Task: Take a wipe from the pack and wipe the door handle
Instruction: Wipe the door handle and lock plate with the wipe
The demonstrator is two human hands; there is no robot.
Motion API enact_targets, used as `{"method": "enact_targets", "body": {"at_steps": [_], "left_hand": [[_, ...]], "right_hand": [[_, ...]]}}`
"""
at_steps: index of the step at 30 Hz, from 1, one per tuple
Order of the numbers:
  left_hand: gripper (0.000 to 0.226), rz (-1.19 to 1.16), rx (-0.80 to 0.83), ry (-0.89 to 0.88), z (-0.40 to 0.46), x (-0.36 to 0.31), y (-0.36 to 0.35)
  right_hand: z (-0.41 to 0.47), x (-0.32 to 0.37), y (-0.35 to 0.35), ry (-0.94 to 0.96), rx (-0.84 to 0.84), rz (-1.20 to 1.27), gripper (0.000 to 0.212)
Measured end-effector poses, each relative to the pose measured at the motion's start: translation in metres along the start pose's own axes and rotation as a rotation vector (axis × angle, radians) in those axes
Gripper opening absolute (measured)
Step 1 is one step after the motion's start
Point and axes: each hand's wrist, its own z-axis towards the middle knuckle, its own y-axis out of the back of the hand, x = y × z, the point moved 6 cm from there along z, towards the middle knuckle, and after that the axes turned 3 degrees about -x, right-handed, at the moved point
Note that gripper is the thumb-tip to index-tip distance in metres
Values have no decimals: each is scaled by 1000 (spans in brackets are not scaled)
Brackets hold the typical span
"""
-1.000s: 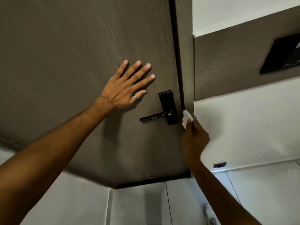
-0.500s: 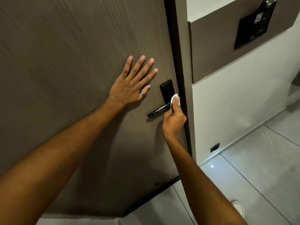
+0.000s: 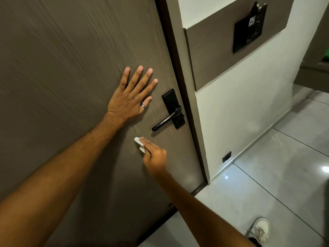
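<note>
My left hand (image 3: 130,97) lay flat with fingers spread on the door (image 3: 71,68). My right hand (image 3: 154,155) pinched the white wipe (image 3: 139,142) just below the black lever handle (image 3: 166,120), not touching it. Best to wrap the lever and stroke along its length.

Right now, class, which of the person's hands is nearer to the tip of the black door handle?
The right hand, holding the wipe, sits just below and left of the door handle tip. The left hand lies flat on the door, up and left of it.
</note>
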Motion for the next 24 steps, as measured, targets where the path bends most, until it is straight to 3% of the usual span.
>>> {"method": "enact_targets", "body": {"at_steps": [3, 8, 15, 17, 24], "left_hand": [[63, 26, -25, -3, -1, 0, -1], [64, 27, -23, -9, -1, -1, -3], [65, -24, -12, 13, -3, 0, -5], [65, -23, -4, 8, -3, -2, -5], [65, -36, 25, 15, -2, 0, -5]], "right_hand": [[16, -3, 38, 17, -85, 14, 31], [87, -37, 104, -226, -222, 65, 20], [115, -40, 115, -300, -532, 47, 9], [111, -39, 107, -266, -542, 15, 8], [100, -33, 79, -212, -396, -38, 38]]}}
